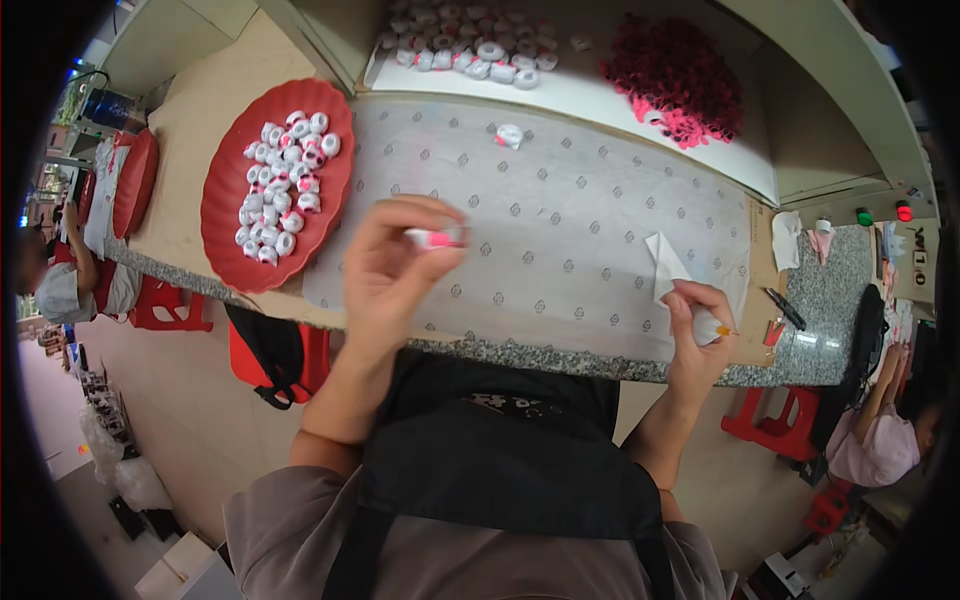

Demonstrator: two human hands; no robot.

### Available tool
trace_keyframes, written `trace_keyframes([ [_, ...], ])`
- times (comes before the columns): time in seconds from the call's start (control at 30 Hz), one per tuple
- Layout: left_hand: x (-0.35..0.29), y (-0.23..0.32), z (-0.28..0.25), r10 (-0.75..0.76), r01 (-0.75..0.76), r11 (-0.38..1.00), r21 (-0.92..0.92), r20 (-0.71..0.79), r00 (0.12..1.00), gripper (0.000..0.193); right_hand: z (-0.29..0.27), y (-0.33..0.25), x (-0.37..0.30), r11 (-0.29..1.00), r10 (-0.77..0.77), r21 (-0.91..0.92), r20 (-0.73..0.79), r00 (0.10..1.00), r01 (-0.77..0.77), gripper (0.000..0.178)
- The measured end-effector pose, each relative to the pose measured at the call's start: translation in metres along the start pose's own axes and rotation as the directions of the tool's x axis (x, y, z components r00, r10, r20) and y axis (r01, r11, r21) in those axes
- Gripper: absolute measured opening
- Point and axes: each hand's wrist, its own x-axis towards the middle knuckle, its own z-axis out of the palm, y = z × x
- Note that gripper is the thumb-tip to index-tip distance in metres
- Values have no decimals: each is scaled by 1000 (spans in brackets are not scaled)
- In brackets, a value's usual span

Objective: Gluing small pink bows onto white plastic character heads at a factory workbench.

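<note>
My left hand [385, 275] is raised over the paper-covered bench, pinching a small white piece with a pink part [438, 240] between thumb and fingers. At the right, my right hand [692, 335] is closed around a small whitish squeeze bottle [708, 327] with an orange needle tip. A folded white tissue [664, 262] lies just beyond those fingers; I cannot tell whether they touch it. One white-and-pink piece [509, 136] rests alone on the patterned paper [540, 235]. To the left, a red scalloped tray [225, 225] carries many similar white pieces [290, 155].
On the white shelf [580, 95] at the back sit rows of white pieces [470, 60] and a heap of pink parts [675, 80]. A black pen-like tool [786, 309] lies at the right. Red stools [775, 420] stand below the bench edge. Other people sit at both sides.
</note>
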Motion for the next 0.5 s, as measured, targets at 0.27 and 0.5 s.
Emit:
trace_keyframes([
  [0.27, 2, 48, -135, 45, 81, 334, 939, -102, 994, 20, 3, 16, 3, 994, 27, 102, 110, 994, -38, 12],
  [0.5, 66, 44, -46, 144, -217, 274, 937, 183, 972, 8, 1, 9, 4, 993, 1, 117, 104, 995, -13, 27],
])
